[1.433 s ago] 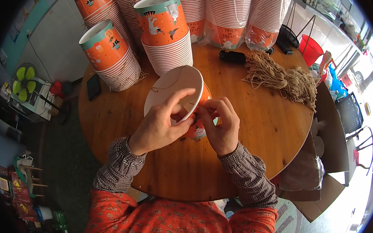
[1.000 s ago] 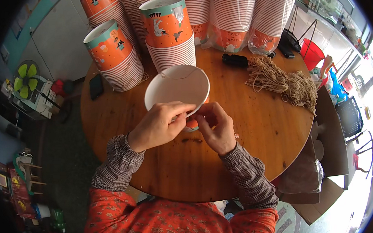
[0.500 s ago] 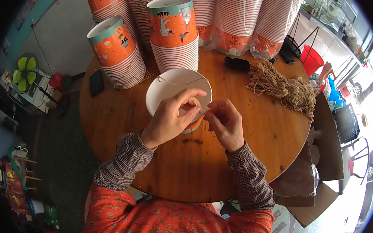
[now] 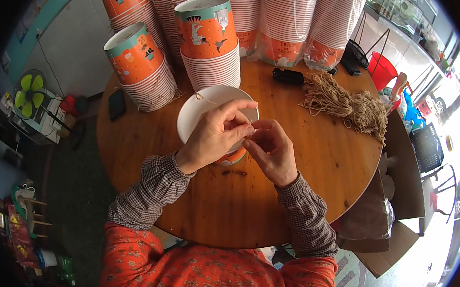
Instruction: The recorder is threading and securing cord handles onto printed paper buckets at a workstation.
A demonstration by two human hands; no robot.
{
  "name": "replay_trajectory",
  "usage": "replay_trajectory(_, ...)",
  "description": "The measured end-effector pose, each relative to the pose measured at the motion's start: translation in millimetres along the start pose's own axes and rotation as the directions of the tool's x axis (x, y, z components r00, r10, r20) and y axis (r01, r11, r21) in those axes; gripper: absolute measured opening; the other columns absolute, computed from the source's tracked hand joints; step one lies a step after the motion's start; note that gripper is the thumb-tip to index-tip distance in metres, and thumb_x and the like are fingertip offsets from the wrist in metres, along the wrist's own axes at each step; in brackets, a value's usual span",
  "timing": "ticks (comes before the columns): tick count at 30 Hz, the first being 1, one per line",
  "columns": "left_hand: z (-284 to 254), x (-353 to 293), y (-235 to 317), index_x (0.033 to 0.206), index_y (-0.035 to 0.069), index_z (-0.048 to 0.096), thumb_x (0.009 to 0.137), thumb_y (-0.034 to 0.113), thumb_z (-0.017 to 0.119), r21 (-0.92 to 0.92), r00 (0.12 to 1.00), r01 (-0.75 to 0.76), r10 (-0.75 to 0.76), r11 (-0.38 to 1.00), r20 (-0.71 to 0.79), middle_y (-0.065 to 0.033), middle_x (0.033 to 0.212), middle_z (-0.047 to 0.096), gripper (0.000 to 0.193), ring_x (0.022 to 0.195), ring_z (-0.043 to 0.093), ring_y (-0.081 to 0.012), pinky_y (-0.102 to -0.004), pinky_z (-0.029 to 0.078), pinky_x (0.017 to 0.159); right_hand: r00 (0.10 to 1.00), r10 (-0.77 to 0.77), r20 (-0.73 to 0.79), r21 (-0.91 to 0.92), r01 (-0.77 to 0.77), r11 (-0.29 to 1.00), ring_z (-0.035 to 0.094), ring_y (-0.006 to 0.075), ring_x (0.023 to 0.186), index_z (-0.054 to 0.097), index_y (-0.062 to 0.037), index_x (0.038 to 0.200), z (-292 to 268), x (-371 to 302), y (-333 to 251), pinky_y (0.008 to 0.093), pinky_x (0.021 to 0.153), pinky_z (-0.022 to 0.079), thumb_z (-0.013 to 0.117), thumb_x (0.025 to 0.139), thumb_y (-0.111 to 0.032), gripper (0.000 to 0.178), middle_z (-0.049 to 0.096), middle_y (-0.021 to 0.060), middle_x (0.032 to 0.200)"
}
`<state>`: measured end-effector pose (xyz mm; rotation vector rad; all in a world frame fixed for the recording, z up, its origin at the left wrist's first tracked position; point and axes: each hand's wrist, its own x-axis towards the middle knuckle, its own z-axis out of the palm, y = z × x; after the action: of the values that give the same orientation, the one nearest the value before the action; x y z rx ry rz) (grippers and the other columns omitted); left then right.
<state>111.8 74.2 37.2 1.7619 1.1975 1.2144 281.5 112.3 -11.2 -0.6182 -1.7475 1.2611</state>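
A paper bucket (image 4: 190,117), white inside and orange outside, stands on the table in front of me with its mouth tipped toward me. A thin cord (image 4: 206,98) is fixed at its far left rim and runs across the mouth until my fingers hide it. Over the bucket's right side, my left hand (image 4: 213,134) pinches the cord's end between thumb and fingertips. My right hand (image 4: 271,150) closes its thumb and fingers on the cord at the right rim, almost touching the left fingertips. Exactly how the cord passes through the rim is hidden.
Tall stacks of orange buckets (image 4: 202,36) stand behind, some in plastic bags (image 4: 284,26). A bundle of beige cords (image 4: 348,106) lies at the right beside a black object (image 4: 288,76). A phone (image 4: 117,105) rests at the left of the round wooden table (image 4: 226,211).
My fingertips have come closer together, with the right hand shifted slightly left and up. The cord across the bucket's mouth is now more covered by my left hand.
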Motion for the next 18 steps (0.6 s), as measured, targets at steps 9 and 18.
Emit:
replay_trajectory(9,9,5,-7,0.126,-0.002,0.046,0.091,0.002,0.06,-0.088,1.0,-0.019,0.02,0.996,0.007,-0.0083,0.086,0.068,0.038,0.079,0.066,-0.0128,-0.0248,0.054,0.071,0.992,0.122,0.008,0.275,-0.12,0.954,0.059,0.0061,0.071,0.052,0.0007,0.12,-11,0,-12,0.0195,0.058,0.046,0.06,0.094,-0.013,0.03,0.067,0.0044,0.084)
replay_trajectory(18,-3,8,-4,0.124,-0.003,0.049,0.091,0.003,0.06,-0.238,0.965,0.213,-0.165,0.948,0.206,-0.0092,0.09,0.068,0.035,0.086,0.066,-0.0131,-0.0249,0.054,0.075,0.988,0.123,0.096,0.422,-0.152,0.894,0.057,0.0033,0.063,0.058,-0.0027,0.1,-14,2,-6,0.0163,0.051,0.045,0.059,0.094,-0.011,0.01,0.067,0.0027,0.082)
